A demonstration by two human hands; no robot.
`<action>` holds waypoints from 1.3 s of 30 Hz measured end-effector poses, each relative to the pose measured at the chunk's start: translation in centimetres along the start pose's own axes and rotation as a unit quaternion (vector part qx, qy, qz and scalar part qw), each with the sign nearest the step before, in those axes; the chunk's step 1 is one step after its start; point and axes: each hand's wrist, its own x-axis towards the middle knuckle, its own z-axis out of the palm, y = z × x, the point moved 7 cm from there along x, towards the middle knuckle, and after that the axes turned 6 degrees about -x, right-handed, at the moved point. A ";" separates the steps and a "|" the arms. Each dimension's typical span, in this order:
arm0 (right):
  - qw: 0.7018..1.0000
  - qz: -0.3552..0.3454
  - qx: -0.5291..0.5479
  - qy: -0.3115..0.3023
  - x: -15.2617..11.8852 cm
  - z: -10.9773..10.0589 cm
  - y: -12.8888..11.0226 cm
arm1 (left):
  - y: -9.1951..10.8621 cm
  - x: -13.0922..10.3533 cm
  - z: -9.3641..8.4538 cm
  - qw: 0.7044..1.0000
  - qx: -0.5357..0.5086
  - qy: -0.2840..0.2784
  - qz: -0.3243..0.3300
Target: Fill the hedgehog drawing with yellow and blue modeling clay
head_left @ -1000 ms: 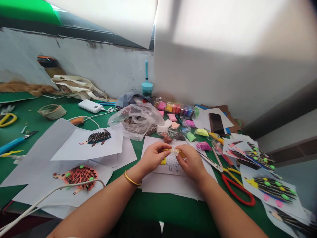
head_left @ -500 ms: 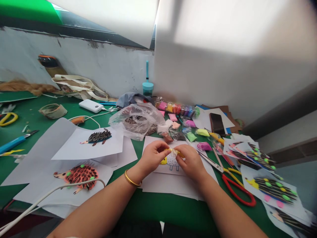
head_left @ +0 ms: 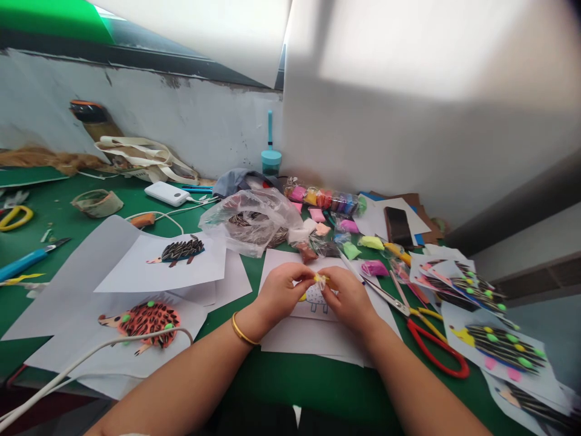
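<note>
My left hand (head_left: 285, 290) and my right hand (head_left: 348, 297) meet at the centre, both pinching a small clear wrapper with yellow clay (head_left: 320, 280). Beneath them lies a white sheet (head_left: 290, 333) with an outlined animal drawing (head_left: 316, 298), its head yellow and its body covered in small marks; my left hand partly hides the head. Beyond my hands are small packets of clay, among them a brown one (head_left: 307, 251), a green one (head_left: 351, 250) and a magenta one (head_left: 374, 268).
Red-handled scissors (head_left: 438, 351) lie right of the sheet. A plastic bag of seeds (head_left: 254, 221) stands behind. Finished hedgehog pictures lie left (head_left: 149, 324) and right (head_left: 499, 345). A phone (head_left: 398, 227) is at the back right; a white cable (head_left: 113, 342) crosses the left papers.
My left hand has shifted slightly right and down, closer to my right hand, and covers more of the drawing's yellow head. The wrapper looks more bunched between my fingers.
</note>
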 end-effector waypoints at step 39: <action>0.997 0.014 0.072 0.008 -0.3 0.3 -0.6 | 1.1 -0.3 0.6 0.990 0.107 -0.057 0.075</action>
